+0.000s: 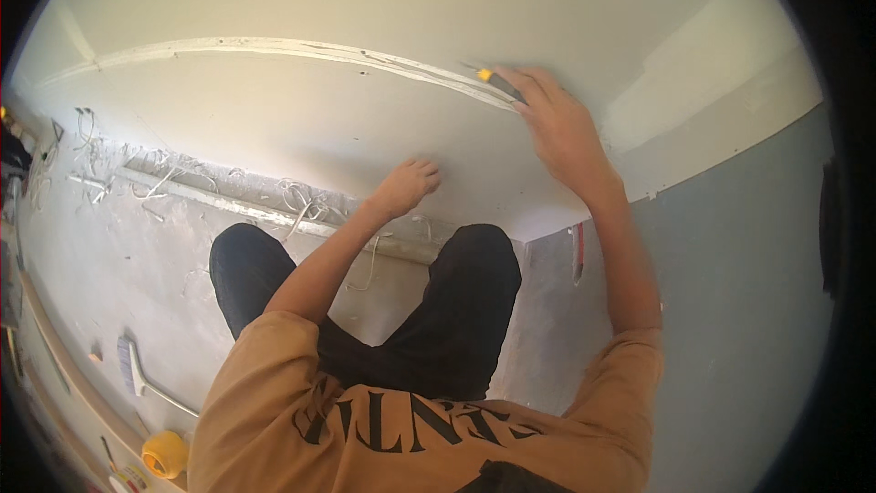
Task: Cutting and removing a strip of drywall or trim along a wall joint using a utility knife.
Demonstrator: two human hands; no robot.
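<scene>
My right hand [561,128] is wrapped round a utility knife [504,84] with a black and yellow body. Its thin tip points left, close to a ragged whitish seam [310,48] that curves across the pale wall board [274,96]. The right end of the seam runs up to the hand. Lower down and to the left, my left hand [408,188] is closed with its fingers curled, at the lower part of the board. Nothing shows in it. Whether its knuckles touch the board, I cannot tell.
Off-cut strips and white scraps [301,205] lie along the board's foot, beside a long pale bar [219,201]. A brush with a long handle [133,367], a yellow roll [165,454] and long planks [68,374] are at lower left. A blue-grey wall [730,283] stands right.
</scene>
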